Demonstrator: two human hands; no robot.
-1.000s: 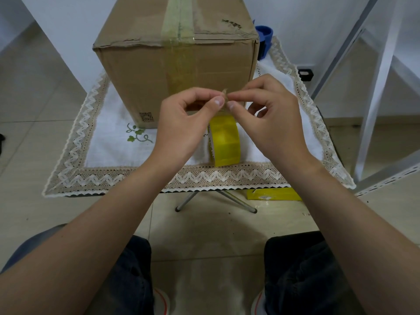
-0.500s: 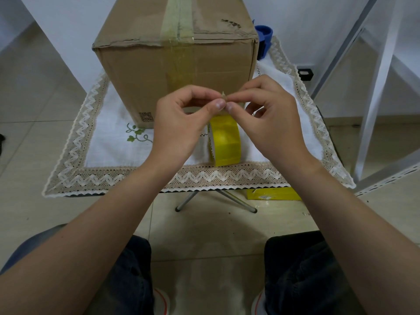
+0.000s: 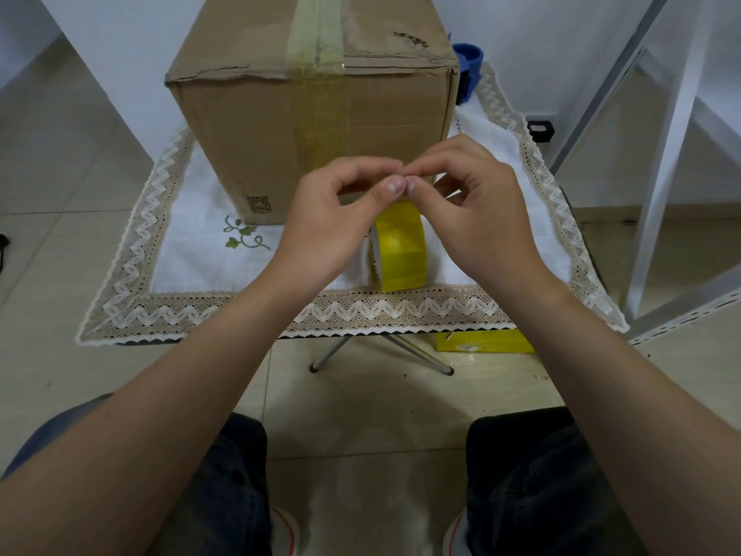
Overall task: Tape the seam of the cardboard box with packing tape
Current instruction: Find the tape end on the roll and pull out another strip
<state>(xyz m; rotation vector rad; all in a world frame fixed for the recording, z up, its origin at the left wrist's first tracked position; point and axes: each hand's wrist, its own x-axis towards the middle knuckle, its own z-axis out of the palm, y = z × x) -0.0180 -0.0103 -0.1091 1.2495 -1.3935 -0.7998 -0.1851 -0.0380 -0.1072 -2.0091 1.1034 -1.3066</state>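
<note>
Both hands dipped slightly; pale tab between fingertips no longer showed. Left hand (image 3: 324, 218) and right hand (image 3: 481, 218) pinched tip to tip, contents untellable. Tape roll (image 3: 401, 250) stood on edge on bench (image 3: 160, 315) beneath. Cardboard box (image 3: 260, 134) behind, top seam (image 3: 316, 30) taped.

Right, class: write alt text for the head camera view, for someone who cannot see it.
The left hand and right hand pinch together above a yellow tape roll, before a taped cardboard box; what they pinch is unclear.

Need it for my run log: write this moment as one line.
left hand: pinches free end of tape roll | right hand: same | roll: upright on tablecloth | cardboard box: top seam taped
</note>
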